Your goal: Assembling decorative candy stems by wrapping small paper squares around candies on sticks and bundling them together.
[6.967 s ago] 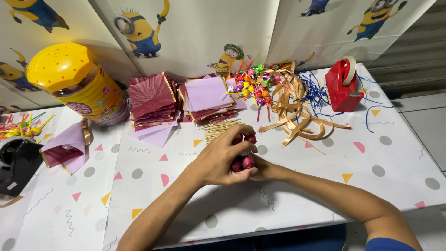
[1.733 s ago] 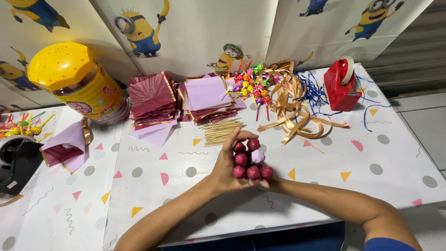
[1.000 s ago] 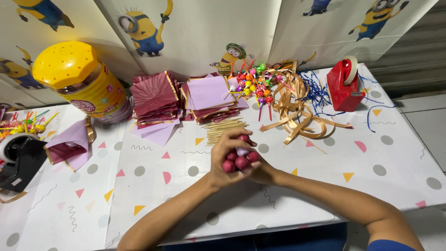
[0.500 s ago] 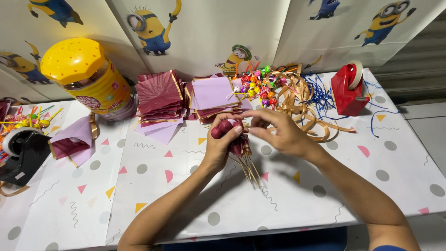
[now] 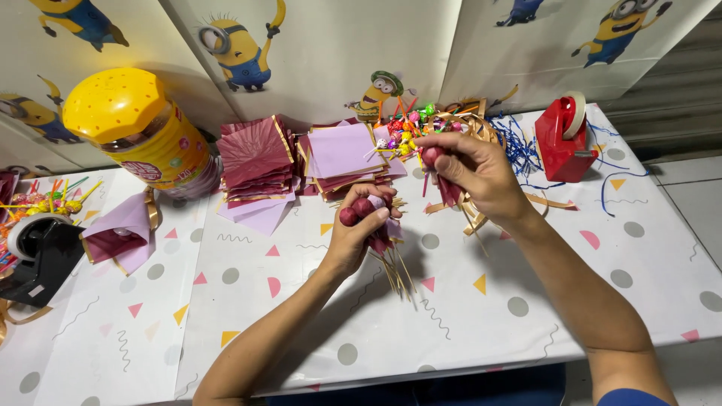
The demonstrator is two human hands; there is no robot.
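My left hand grips a bunch of maroon paper-wrapped balls on thin sticks; the sticks fan out downward over the table. My right hand, raised to the right of it, pinches one more maroon wrapped ball with its paper tail hanging below the fingers. Behind the hands lie a stack of maroon paper squares and a stack of lilac paper squares. A heap of colourful lollipops sits at the back centre.
A big yellow-lidded jar stands back left. A red tape dispenser is back right beside curled gold and blue ribbon. A black tape dispenser and lilac paper lie at the left. The table's front edge runs near me.
My hands have parted: the right hand rose to the right holding a single wrapped ball, while the left keeps the bunch, now tilted with its sticks pointing down.
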